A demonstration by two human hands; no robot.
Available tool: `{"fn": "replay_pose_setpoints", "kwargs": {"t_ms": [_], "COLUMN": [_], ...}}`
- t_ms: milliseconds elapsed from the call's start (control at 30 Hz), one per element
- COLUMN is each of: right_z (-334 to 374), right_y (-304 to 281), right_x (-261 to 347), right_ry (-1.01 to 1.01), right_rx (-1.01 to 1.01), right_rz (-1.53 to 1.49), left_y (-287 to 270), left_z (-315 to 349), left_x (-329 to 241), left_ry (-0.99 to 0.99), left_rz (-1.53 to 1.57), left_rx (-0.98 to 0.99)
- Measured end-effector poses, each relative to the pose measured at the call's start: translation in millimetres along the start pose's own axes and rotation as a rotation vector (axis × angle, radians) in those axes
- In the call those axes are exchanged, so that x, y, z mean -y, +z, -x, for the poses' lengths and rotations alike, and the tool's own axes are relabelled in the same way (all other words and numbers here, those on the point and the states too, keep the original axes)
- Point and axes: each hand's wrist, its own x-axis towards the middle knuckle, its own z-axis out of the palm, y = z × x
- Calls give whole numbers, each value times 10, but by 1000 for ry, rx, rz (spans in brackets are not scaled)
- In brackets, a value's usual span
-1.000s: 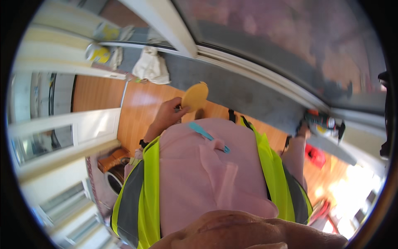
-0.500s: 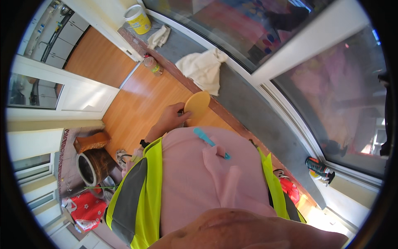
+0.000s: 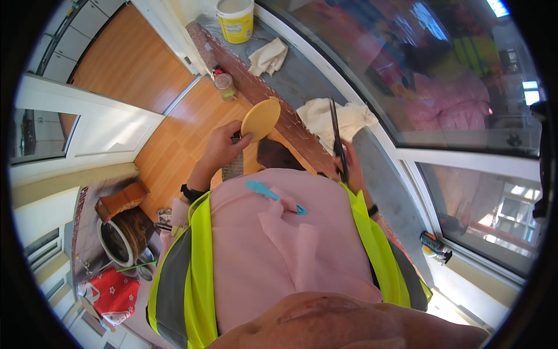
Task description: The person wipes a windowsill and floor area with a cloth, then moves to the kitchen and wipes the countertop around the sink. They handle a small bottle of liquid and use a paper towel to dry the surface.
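Note:
Between the thumb and fingers of my left hand point(image 3: 222, 150) is a flat, round yellow disc point(image 3: 260, 120), tilted up in front of me. A grey, rough-looking piece point(image 3: 233, 166) shows below that hand; whether I hold it too is unclear. My right hand point(image 3: 352, 170), partly hidden behind my clothing, is closed round a long, thin dark tool point(image 3: 335, 136) that points upward. Just beyond it, a large white cloth point(image 3: 322, 119) lies crumpled on the grey ledge point(image 3: 302, 81). Further back on the ledge lies a smaller white cloth point(image 3: 268, 57).
A yellow-and-white bucket point(image 3: 235, 26) stands at the ledge's far end. On the wood floor near the doorway is a clear bottle point(image 3: 225, 86). Large window panes point(image 3: 447, 75) run along the right, with a dark spray bottle point(image 3: 435, 244) beside them. A large brown pot point(image 3: 125, 235) stands left.
My right hand has come into view on the right, gripping the dark tool. The left hand with the yellow disc has shifted left and slightly up. The whole view has turned a little.

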Motion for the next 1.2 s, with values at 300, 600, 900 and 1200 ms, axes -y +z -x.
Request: {"fn": "replay_pose_setpoints", "kwargs": {"t_ms": [300, 600, 900, 1200], "right_z": [-2651, -3729, -3975, -4015], "right_y": [1276, 1749, 1947, 2294], "right_x": [1458, 1947, 2094, 2290], "right_ry": [93, 431, 329, 288], "right_rx": [370, 365, 223, -242], "right_rz": [-302, -788, -187, 786], "left_y": [-1293, -2168, -2787, -3524], "left_z": [-479, -1426, -2526, -3598], "left_x": [661, 900, 1335, 1640], "left_ry": [-246, -326, -152, 28], "left_rz": [104, 105, 101, 104], "left_rx": [-319, -395, -140, 301]}}
